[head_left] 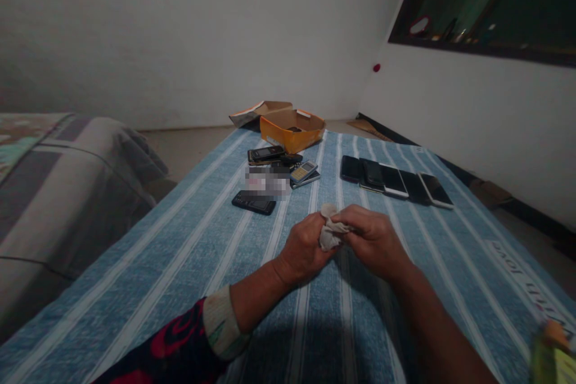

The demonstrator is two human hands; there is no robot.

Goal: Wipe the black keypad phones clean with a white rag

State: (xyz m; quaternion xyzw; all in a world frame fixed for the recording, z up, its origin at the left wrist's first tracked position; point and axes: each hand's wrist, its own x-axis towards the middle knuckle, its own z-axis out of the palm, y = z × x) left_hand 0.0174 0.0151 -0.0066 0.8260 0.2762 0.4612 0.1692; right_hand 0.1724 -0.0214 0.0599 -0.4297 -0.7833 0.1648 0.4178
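rag (330, 229), pale grey and bunched up, is caught between my two hands, just over the blue striped sheet (180, 264). on my feed, my left hand (302, 249) is curled nearly shut around it, and my right hand (371, 242) closes on it from the other side, pinching it. further up the sheet i can see a row of smartphones (391, 182), a cluster of keypad phones (265, 155), and beyond them an open orange cardboard box (292, 132).
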